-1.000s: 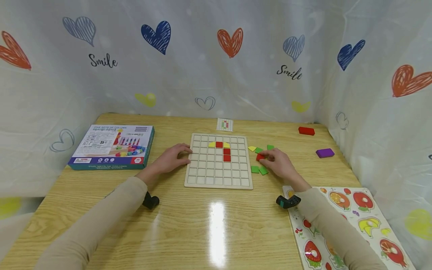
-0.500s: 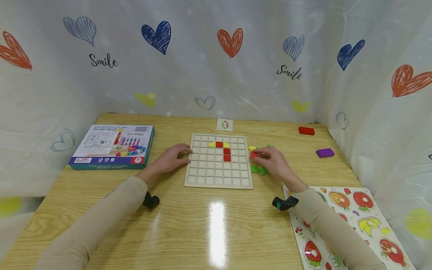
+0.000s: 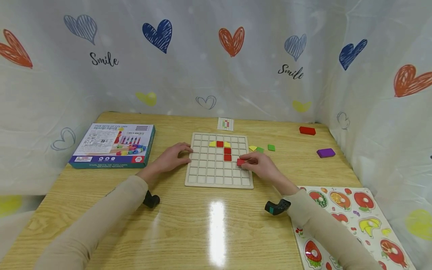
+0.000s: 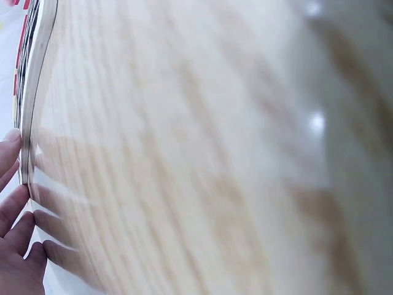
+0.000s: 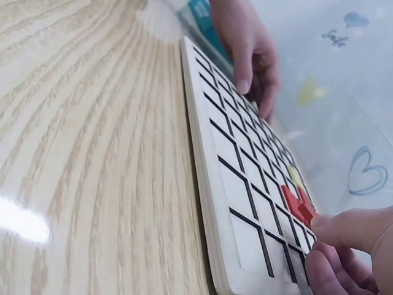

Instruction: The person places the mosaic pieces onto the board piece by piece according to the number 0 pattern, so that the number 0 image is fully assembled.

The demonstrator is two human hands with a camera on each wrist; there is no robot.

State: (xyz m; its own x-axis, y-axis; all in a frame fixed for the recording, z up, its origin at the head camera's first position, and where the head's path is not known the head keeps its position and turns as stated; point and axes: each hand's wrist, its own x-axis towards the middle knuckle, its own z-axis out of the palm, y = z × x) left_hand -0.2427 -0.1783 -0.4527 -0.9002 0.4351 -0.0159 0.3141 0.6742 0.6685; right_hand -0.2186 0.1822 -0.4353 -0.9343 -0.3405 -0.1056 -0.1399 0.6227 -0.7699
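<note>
A square wooden grid board [image 3: 206, 176] lies mid-table. In its upper cells sit red tiles [image 3: 227, 151] and two yellow corner-shaped tiles [image 3: 212, 143]. Between thumb and fingertips my right hand [image 3: 260, 166] pinches a red square tile [image 3: 240, 162], held over the board's right columns. The right wrist view shows the pinched red tile [image 5: 309, 214] in front of the placed ones. My left hand [image 3: 171, 157] rests its thumb and fingertips against the board's left edge; the left wrist view has those fingers [image 4: 13, 212] touching the rim.
Right of the board lie a loose yellow tile [image 3: 252, 148] and green tiles [image 3: 271, 147]. Behind it is a small pattern card [image 3: 225, 124]. A boxed toy set [image 3: 114, 146] stands left. A red block [image 3: 307, 130], purple block [image 3: 326, 152] and fruit puzzle board [image 3: 362, 204] are right.
My right hand has carried the red tile leftward from the loose tiles to over the board. It now covers where two front green tiles lay. The left hand stays put.
</note>
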